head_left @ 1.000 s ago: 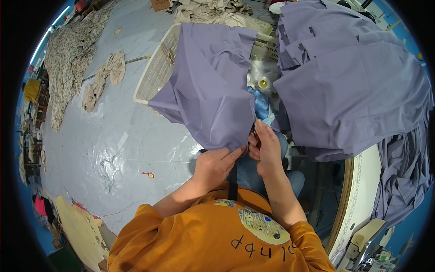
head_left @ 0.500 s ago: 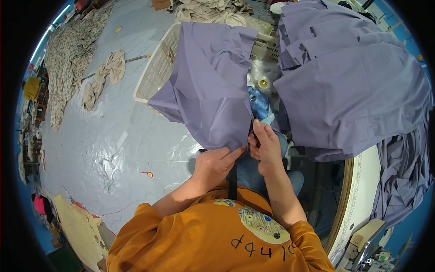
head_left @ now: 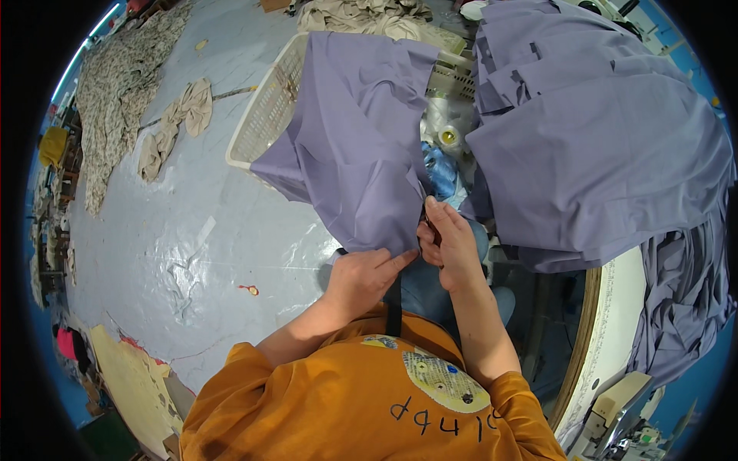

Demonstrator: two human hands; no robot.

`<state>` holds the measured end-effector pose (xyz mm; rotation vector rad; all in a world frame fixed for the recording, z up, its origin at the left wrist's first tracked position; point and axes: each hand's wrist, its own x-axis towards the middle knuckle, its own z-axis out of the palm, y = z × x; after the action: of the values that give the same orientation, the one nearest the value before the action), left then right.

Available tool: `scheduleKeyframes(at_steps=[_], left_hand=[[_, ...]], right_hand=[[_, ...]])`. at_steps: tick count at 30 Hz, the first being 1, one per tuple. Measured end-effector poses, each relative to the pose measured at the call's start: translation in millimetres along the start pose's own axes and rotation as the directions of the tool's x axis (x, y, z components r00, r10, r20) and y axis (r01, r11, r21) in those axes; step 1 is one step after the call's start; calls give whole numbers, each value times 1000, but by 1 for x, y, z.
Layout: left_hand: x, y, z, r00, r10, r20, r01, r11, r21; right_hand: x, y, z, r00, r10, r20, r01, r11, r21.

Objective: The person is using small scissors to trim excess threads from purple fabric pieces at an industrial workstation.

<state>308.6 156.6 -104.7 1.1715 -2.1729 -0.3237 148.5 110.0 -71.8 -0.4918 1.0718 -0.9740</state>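
While both hands, left hand [head_left: 361,278] and right hand [head_left: 450,244], pinch the lilac fabric piece [head_left: 361,146] hem, I judge trimming underway; next needs steady edge alignment.

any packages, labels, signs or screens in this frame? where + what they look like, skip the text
No signs or screens show.
Blue plastic bag: crumpled, behind the right hand, between the two lilac fabric heaps.
Clear plastic wrap with a yellow-cored spool: just above the bag, beside the white basket.
Shirt print: oval patch, pale yellow with coloured dots, on the orange shirt, with dark lettering under it.
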Motion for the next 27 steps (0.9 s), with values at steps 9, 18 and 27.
scheduleKeyframes(at_steps=[9, 18, 27], left_hand=[[7, -3, -5, 985, -169, 38, 173, 948, -266], [112, -50, -46, 992, 91, -92, -124, 873, -471], [134, -48, -43, 923, 171, 344, 124, 714, -689]], right_hand=[[0, 2, -10, 951, -55, 303, -20, 970, 241], [-7, -6, -6, 818, -138, 559, -22, 962, 271], [-16, -16, -2, 815, -201, 544, 4, 940, 340]])
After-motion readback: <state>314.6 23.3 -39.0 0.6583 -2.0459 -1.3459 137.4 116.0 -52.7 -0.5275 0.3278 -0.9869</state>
